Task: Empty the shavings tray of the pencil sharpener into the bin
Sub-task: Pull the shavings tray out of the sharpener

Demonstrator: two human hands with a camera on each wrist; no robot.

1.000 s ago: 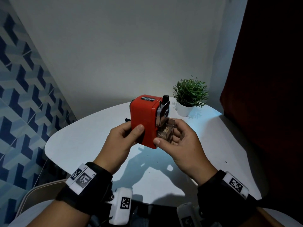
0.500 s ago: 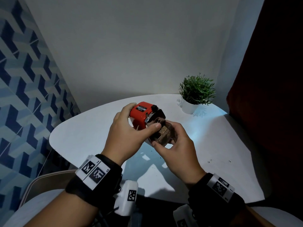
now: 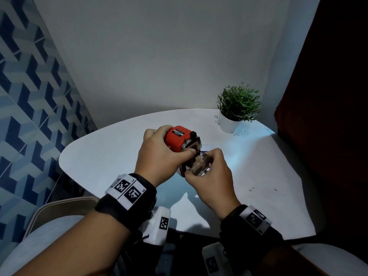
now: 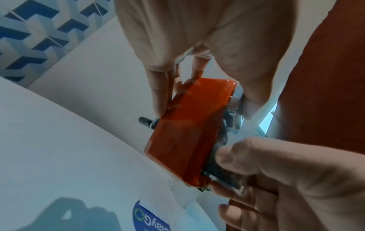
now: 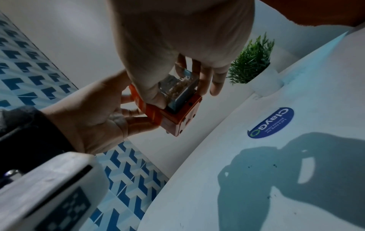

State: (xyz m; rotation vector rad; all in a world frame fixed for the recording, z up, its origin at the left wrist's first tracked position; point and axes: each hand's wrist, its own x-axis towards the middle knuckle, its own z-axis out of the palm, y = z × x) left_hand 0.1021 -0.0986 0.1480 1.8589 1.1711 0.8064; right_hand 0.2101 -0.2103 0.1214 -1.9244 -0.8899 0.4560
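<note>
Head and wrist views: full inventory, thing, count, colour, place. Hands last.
pencil sharpener: 1, red, held above the table
shavings tray: 1, clear, brown shavings inside, partly pulled from the sharpener
table: 1, white, under the hands
potted plant: 1, green in white pot, table's far right
sticker: 1, blue, round, on the table
chair: 1, beige, lower left beside the table
left hand: 1, grips the sharpener body
right hand: 1, pinches the tray

Head cam looks down from above; both wrist cams close, looking up, sharing the sharpener (image 3: 180,139)
</note>
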